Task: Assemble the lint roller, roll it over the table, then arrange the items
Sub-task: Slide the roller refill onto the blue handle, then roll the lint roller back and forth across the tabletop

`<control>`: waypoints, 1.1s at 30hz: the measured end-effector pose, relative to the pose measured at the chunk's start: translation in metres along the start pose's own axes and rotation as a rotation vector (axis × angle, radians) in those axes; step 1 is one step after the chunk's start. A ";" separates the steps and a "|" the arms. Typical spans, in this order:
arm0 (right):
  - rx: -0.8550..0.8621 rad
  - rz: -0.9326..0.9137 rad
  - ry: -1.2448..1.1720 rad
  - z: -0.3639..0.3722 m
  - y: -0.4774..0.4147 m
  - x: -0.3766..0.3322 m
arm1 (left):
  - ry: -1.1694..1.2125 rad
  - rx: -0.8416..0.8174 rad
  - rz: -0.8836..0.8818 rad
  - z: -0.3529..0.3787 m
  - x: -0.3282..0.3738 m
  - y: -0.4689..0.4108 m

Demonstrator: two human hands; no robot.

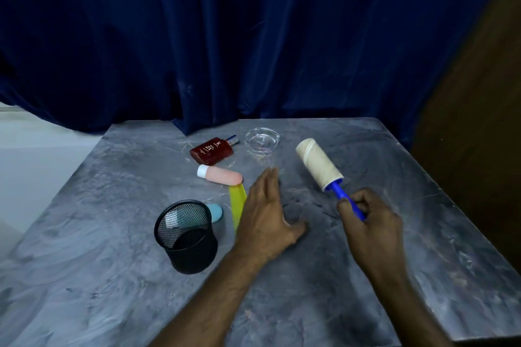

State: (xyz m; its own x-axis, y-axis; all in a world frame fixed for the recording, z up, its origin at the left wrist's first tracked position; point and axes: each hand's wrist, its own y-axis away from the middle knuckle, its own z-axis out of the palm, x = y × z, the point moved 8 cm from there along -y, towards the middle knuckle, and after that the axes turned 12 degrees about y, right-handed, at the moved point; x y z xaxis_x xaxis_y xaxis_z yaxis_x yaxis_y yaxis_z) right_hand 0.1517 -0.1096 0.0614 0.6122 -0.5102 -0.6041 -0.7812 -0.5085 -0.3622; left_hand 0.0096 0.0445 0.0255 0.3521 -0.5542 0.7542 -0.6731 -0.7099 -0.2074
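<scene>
Lint roller point(320, 164) in right hand point(369, 222), roll pointing far-left.

Two bare forearms enter from the lower edge, and neither carries a sleeve, cuff or any cloth as far as the frame shows them. The left hand point(267, 217) wears no glove, ring or band on the parts that show, and its wrist is bare of watch or strap. The right hand point(372, 222) is likewise ungloved, with a bare wrist and no jewellery to be seen on its knuckles or fingers, though the undersides of both hands are turned away from the camera.
</scene>
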 end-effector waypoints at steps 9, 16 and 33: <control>-0.125 -0.109 0.443 0.044 -0.007 -0.001 | -0.299 -0.162 -0.130 0.036 -0.028 -0.024; -0.201 -0.248 0.733 0.061 0.000 -0.006 | -0.383 -0.289 -0.126 0.044 -0.030 -0.037; -0.129 -0.112 0.830 0.032 -0.029 0.051 | -0.435 -0.391 -0.137 0.050 -0.038 -0.044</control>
State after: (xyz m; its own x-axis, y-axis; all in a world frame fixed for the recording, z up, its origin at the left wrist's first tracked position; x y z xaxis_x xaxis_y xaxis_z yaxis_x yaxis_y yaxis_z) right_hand 0.2013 -0.0982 0.0184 0.6163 -0.7698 0.1659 -0.7211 -0.6363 -0.2742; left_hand 0.0583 0.0748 -0.0255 0.6306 -0.6549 0.4164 -0.7634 -0.6202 0.1806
